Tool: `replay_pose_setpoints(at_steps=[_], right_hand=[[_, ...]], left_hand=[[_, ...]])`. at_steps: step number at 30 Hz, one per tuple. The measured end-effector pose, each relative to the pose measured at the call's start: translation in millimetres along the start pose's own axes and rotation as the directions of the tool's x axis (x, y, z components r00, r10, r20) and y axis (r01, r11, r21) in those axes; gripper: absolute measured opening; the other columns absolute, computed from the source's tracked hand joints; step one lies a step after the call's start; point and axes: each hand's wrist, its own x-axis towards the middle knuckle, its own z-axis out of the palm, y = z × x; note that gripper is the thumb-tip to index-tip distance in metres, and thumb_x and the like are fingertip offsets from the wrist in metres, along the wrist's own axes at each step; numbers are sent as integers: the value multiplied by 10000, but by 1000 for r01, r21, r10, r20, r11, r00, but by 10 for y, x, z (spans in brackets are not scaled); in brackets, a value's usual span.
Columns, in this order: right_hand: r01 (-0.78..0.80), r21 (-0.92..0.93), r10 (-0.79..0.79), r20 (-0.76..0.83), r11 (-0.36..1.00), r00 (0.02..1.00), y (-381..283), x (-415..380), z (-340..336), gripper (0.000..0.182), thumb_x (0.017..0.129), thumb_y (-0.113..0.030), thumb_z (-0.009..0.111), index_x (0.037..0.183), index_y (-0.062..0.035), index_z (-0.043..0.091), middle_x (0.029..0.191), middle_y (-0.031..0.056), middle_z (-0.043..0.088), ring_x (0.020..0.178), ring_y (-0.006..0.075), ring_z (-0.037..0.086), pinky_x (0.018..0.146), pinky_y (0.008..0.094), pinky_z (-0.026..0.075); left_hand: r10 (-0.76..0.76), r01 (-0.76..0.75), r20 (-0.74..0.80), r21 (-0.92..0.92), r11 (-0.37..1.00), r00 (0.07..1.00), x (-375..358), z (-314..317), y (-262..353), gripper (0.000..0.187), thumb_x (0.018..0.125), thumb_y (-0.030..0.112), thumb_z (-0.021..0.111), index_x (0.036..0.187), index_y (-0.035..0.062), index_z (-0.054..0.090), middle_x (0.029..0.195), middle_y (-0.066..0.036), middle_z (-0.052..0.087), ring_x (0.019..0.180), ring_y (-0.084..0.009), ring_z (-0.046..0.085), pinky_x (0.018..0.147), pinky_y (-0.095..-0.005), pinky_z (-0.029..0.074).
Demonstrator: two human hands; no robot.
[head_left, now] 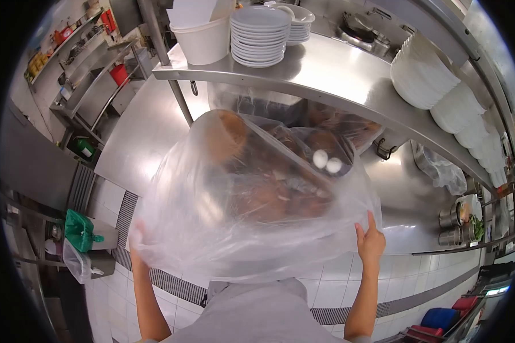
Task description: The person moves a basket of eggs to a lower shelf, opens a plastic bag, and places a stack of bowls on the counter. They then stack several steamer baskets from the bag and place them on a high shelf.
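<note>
Partly, cloudy plastic [212,246] veils the left hand [139,244].

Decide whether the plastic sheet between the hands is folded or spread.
Spread: the plastic sheet reaches from the left hand across to the right hand, wide though creased, brown shapes showing through it.

Translucent plastic sheet [269,240], spread wide and wrinkled
Thin and cloudy, it billows over the near side of the desk [149,126], its lower edge hanging past the front; blurred reddish-brown shapes [263,200] show through.
</note>
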Motion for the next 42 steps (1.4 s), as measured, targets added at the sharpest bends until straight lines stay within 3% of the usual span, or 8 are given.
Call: replay_pose_setpoints(at_steps=[3,9,18,24,26,33,36,42], right_hand=[[-73,95,67,66,993,996,-106,198,35,669,855,-305,745,1427,-72,487,639,96,601,581,287,594,564,388,453],[-57,271,115,-204,961,972,-295,770,110,857,832,-245,740,1532,-52,286,653,77,587,607,259,592,604,385,464],[-191,604,321,-115,774,940,-274,1597,528,532,837,-176,647,1343,-33,561,795,74,642,725,275,630,765,405,507],[365,205,-89,-757,908,647,-508,2313,745,396,859,-314,695,1175,-75,677,717,115,648,657,324,621,676,421,492],[124,447,2,-270,886,963,-508,2463,724,323,872,-349,689,931,-33,721,669,148,647,637,348,614,647,435,480],[-155,577,78,155,802,985,-69,3156,1379,319,889,-309,681,901,7,720,789,184,698,695,263,643,673,423,499],[-375,927,-159,374,21,914,304,3178,2051,273,892,-218,678,1080,-23,706,972,166,713,764,225,653,699,385,527],[-327,935,-181,348,136,920,288,2647,1873,289,896,-165,672,1161,-49,683,1070,152,695,799,208,652,726,350,536]], left_hand=[[-331,358,-164,620,698,929,237,-706,-339,606,945,143,531,1509,23,344,1266,-120,582,1020,-219,613,853,-339,511],[-161,-580,557,782,-229,815,-474,910,547,1082,660,42,771,1557,39,167,1595,-212,228,1483,-396,205,1194,-536,166],[-79,-505,513,858,96,855,31,1139,15,443,834,48,660,1259,-2,548,1091,-195,605,1025,-352,572,902,-461,428],[472,-554,419,810,193,776,1052,1630,-68,181,949,69,527,1118,7,547,974,-226,677,896,-422,651,788,-459,488],[474,-497,369,849,178,800,1379,1856,-154,188,958,96,532,1126,13,541,979,-234,681,924,-435,649,800,-469,487],[260,-368,325,919,139,909,2174,1852,-856,282,994,258,537,1179,47,573,1085,-276,672,1015,-466,630,862,-480,495],[268,-406,347,889,211,899,2312,1602,-1186,326,1009,271,529,1159,-10,597,1158,-275,662,1098,-399,646,920,-442,493],[-115,-199,290,847,492,950,2103,1391,-929,360,1035,292,497,1173,-23,606,879,-124,654,783,-182,558,764,-310,464]])
